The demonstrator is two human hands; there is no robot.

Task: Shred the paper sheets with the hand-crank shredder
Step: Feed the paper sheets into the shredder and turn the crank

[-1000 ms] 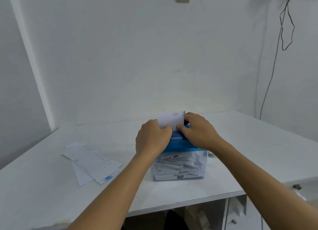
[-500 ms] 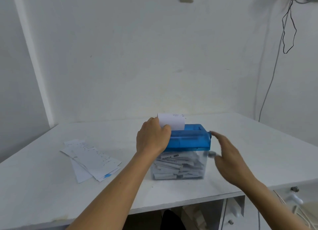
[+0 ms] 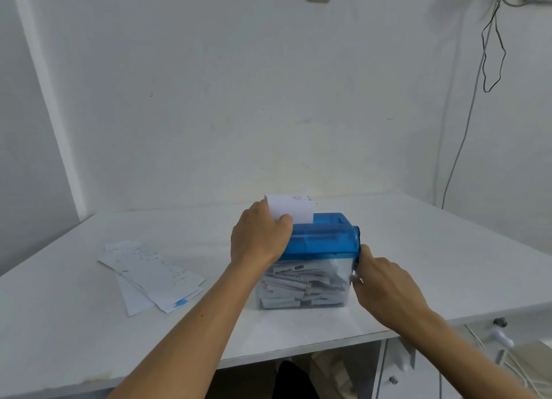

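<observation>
A hand-crank shredder (image 3: 324,240) with a blue top and a clear bin (image 3: 301,288) full of paper strips stands near the table's front edge. A white printed paper slip (image 3: 294,209) sticks upright out of its slot. My left hand (image 3: 260,237) rests on the shredder's left end and pinches the slip's lower left corner. At the shredder's right side, my right hand (image 3: 385,285) has its fingers curled at the crank, which the hand mostly hides.
A loose stack of paper sheets (image 3: 152,274) lies on the white table (image 3: 433,249) to the left of the shredder. A wall stands close behind, with cables (image 3: 493,55) hanging at the right. Drawers (image 3: 418,368) sit below the table's right front.
My right hand left the paper slip, swung out to the right, and has come in against the shredder's right side at the crank. My left hand has stayed on the slip.
</observation>
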